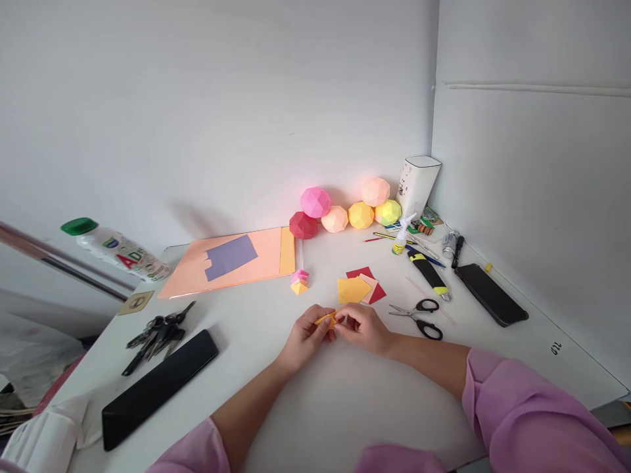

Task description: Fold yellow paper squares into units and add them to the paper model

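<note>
A small folded piece of orange-yellow paper is pinched between my two hands above the table. My left hand grips its left side, thumb on top. My right hand has its fingertips closed on the right end. Just beyond lie yellow paper pieces overlapping peach and red paper pieces. Small folded pink and yellow paper shapes stand beyond my left hand. Scissors rest to the right of my right hand, blades slightly apart. My fingers hide part of the folded paper.
Several faceted paper balls are grouped along the back wall. A glue bottle, a utility knife and a black phone lie or stand right. Leftward are peach sheets, keys, a long black object and a white bottle.
</note>
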### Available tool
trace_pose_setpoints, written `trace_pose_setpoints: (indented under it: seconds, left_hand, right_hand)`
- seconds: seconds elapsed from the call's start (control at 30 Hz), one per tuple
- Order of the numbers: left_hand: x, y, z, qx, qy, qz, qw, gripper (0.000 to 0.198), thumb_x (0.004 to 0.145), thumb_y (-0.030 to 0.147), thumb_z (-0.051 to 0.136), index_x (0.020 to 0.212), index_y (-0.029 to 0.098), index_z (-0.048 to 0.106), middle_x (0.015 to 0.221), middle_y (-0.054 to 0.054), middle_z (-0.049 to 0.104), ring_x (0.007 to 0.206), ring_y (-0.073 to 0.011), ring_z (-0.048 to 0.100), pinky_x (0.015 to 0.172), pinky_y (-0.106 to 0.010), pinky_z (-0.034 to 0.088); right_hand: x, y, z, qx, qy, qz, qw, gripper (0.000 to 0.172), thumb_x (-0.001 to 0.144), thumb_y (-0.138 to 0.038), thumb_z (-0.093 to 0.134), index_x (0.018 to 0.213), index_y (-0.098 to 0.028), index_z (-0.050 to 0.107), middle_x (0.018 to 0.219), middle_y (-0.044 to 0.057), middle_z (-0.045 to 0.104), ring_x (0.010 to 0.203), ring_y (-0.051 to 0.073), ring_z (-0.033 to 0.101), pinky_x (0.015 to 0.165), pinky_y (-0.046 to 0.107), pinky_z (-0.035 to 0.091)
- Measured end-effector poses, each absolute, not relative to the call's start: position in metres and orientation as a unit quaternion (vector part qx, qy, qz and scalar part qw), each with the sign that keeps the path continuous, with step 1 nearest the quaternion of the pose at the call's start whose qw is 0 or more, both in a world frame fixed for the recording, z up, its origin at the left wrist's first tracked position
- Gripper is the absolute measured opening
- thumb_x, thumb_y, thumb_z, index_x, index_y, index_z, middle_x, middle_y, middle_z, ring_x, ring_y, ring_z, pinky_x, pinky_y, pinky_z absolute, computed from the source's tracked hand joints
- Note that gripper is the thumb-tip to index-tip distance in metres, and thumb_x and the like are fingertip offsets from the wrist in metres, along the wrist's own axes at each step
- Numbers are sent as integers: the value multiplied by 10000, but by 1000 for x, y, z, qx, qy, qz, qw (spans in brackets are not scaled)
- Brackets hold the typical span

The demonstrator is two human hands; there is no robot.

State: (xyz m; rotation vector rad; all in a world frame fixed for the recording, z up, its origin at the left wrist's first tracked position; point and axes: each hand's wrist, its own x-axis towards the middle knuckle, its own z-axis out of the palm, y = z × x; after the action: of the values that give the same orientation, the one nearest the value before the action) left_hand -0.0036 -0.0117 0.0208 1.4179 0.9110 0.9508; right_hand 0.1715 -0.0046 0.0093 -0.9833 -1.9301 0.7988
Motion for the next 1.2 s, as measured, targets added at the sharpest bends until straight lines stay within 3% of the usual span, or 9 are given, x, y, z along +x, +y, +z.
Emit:
trace_pose_setpoints:
  seconds: [0.33, 0.7, 0.97, 1.2]
  left_hand:
    - [-5, -12, 15, 608, 355, 396, 589, 260, 867, 369, 490, 1061, 207, 553, 960, -42, 551, 774, -149, 612, 771, -356, 530]
    - [-4, -9, 9, 626, 360, 446, 528, 204, 818, 351, 573, 932, 201, 650, 885, -49, 567, 694, -143, 596, 663, -335, 556]
    - [-6, -9, 11, 624, 390, 437, 517, 178, 800, 331, 601, 898, 210, 687, 904, -59, 619, 748, -153, 589, 689, -314, 531]
    - [-7, -8, 9, 622, 375, 447, 522, 136, 797, 292, 610, 860, 215, 702, 872, -51, 629, 751, -153, 589, 701, -306, 508]
  right_hand:
    - [170, -4, 11, -395, -761, 313, 408, 76, 810, -232, 528, 751, -188, 549, 688, 15, 613, 498, 92, 474, 512, 228, 417]
    - [171, -5, 12, -390, -769, 312, 399, 137, 818, -255, 515, 698, -190, 497, 637, -10, 518, 516, 89, 427, 468, 207, 364]
    - [171, -2, 14, -366, -745, 352, 432, 125, 823, -290, 527, 754, -185, 525, 831, 41, 548, 532, 78, 457, 458, 203, 413]
    - [172, -3, 15, -370, -750, 341, 430, 129, 815, -267, 534, 717, -184, 546, 721, 28, 589, 537, 94, 460, 466, 211, 396]
